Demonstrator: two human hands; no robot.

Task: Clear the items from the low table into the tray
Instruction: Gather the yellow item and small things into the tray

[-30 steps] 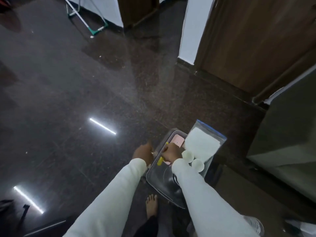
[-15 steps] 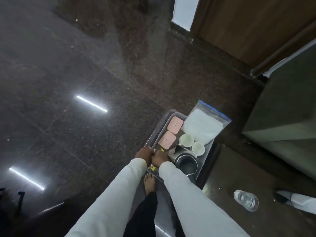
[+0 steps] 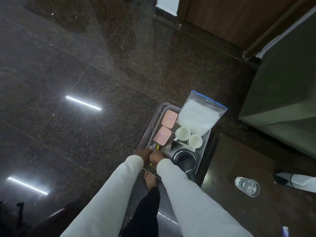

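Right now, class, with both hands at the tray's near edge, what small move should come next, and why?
Probably let go of the yellow item into the tray and reach the right hand toward the plastic bottle, which lies on the low table outside the tray.

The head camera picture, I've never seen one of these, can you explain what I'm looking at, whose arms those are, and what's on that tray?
There is no machine here. A person wears a wide-angle camera on the head, so you look down along their own two arms in pale sleeves toward the dark polished floor.

Both hands meet at the near edge of a metal tray. The left hand and the right hand are closed together around something small and yellow; what it is I cannot tell.

In the tray lie two pink boxes, two white cups, a steel kettle and a clear zip bag holding something white, which sticks out past the far rim.

To the right, on the low table, a clear plastic bottle lies on its side, not yet cleared.
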